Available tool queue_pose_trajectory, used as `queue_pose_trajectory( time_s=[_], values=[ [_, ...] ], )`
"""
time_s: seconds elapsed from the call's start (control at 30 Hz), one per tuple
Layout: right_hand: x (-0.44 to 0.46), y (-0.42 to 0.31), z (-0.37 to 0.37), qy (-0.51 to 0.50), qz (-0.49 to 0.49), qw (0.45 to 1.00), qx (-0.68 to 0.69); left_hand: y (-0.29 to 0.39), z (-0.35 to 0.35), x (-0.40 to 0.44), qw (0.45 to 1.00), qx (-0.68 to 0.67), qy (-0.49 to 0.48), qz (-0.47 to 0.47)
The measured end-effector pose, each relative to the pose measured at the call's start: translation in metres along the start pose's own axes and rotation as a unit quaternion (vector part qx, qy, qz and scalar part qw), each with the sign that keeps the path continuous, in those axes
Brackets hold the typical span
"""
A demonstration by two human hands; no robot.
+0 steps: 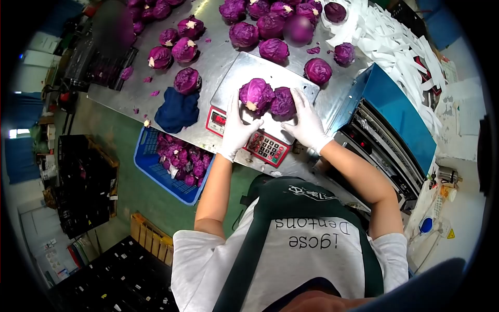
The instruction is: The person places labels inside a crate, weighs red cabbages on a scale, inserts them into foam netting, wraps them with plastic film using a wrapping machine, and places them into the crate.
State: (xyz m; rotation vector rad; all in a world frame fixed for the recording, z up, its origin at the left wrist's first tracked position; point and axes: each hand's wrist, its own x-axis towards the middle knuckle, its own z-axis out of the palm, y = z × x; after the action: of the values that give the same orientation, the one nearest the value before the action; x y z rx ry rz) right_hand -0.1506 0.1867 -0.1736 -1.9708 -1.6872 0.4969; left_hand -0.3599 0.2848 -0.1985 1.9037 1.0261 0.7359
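Note:
Two red cabbages sit side by side on the metal plate of a weighing scale [234,78]. My left hand [240,127], in a white glove, is beside the left cabbage [255,95], with thumb and fingers spread apart. On the other side, my right hand [307,124], also gloved, has its fingers against the right cabbage [283,103] and its thumb apart. The scale's red panel with a keypad [267,149] and a lit red display [218,119] shows between and beside my hands.
More cabbages [243,35] lie on the metal table [208,57]. A dark blue cloth [178,110] rests at its near edge. Below is a blue crate [179,194] of cabbage leaves. A blue machine [397,125] and white strips [387,41] are at the right.

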Motion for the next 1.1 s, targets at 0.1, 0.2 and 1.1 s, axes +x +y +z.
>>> queue_pose_trajectory(
  time_s=[0.1,0.2,1.1],
  values=[
    [-0.001,0.000,-0.003,-0.001,0.017,1.000,0.007,0.014,-0.015,-0.013,0.999,-0.030,0.002,-0.026],
    [-0.001,0.002,-0.010,0.023,0.008,1.000,0.016,-0.010,-0.043,-0.030,0.997,0.048,0.063,-0.001],
    [0.082,0.031,-0.056,-0.074,0.013,0.994,0.077,0.020,0.019,0.049,0.988,0.141,0.003,0.065]
  ],
)
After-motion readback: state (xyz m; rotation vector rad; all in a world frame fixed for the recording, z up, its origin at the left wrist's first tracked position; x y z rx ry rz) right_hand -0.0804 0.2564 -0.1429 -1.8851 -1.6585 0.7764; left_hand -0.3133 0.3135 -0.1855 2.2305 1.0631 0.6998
